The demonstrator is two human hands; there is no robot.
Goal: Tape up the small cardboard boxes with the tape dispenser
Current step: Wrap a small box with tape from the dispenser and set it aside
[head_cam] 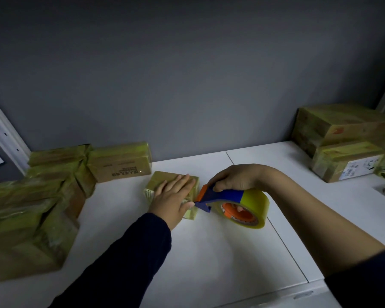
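A small cardboard box (160, 180) wrapped in yellowish tape lies on the white table (209, 252) near the middle. My left hand (172, 200) lies flat on its top with straight fingers, pressing it down. My right hand (233, 177) grips the blue handle of the tape dispenser (236, 203), which carries a roll of clear yellowish tape with an orange core. The dispenser's orange and blue blade end touches the box's right side, next to my left thumb.
A heap of taped boxes (31, 207) fills the left side of the table, with one more box (120, 162) behind the small one. Two stacked taped boxes (342, 141) stand at the back right. A grey wall rises behind. The table's front edge runs near the bottom.
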